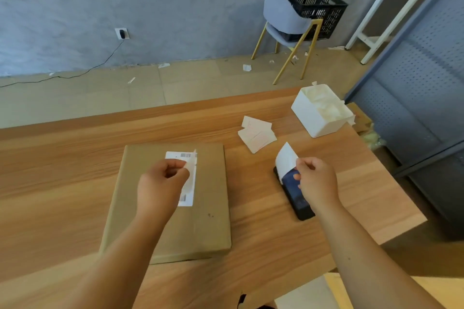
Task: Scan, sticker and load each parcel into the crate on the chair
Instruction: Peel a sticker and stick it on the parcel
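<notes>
Wooden table (75, 158), grey wall behind. Item: flat brown parcel (208, 221), lying at centre with its long axis running away from the person. Left hand (160, 183) above it, curled fingers pinching a white sticker (192, 162). Right hand (316, 183) pinches a white slip (285, 160) over a black phone (298, 203). Black crate (316, 7) on chair (283, 20) — well apart, by the wall.

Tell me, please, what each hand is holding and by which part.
The left hand pinches a white sticker by its lower end, above the parcel; the right hand pinches a white sheet by its right edge, over the phone.
</notes>
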The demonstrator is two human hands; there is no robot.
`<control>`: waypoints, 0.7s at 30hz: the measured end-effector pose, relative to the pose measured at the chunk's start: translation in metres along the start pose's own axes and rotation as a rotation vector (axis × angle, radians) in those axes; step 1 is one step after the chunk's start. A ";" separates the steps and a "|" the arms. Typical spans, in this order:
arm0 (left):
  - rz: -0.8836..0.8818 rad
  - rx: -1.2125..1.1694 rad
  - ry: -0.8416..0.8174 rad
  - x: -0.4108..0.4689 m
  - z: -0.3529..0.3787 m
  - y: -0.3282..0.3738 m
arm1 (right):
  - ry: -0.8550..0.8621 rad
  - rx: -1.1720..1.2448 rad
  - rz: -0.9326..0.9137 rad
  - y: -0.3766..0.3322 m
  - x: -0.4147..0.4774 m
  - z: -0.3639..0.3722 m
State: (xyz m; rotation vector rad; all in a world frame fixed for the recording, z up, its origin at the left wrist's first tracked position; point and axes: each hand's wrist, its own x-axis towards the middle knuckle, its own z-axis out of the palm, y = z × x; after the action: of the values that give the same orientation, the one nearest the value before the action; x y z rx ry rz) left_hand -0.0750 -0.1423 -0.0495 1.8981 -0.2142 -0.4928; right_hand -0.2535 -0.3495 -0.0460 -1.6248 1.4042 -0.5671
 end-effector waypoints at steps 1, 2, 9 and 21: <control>0.011 0.027 -0.018 0.004 0.010 0.004 | -0.007 -0.074 -0.051 0.001 0.011 -0.008; 0.027 0.056 -0.039 0.007 0.022 0.009 | -0.027 -0.147 -0.093 0.002 0.022 -0.016; 0.152 0.279 -0.201 0.029 0.137 0.052 | -0.280 -0.606 -0.185 0.005 0.112 -0.078; 0.385 0.287 -0.283 0.091 0.344 0.145 | -0.370 -0.631 -0.133 0.014 0.254 -0.163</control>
State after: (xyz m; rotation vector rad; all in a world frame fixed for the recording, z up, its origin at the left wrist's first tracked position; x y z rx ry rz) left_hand -0.1308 -0.5225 -0.0417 1.9916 -0.8580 -0.4833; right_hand -0.3274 -0.6416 -0.0278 -2.1925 1.2620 0.1357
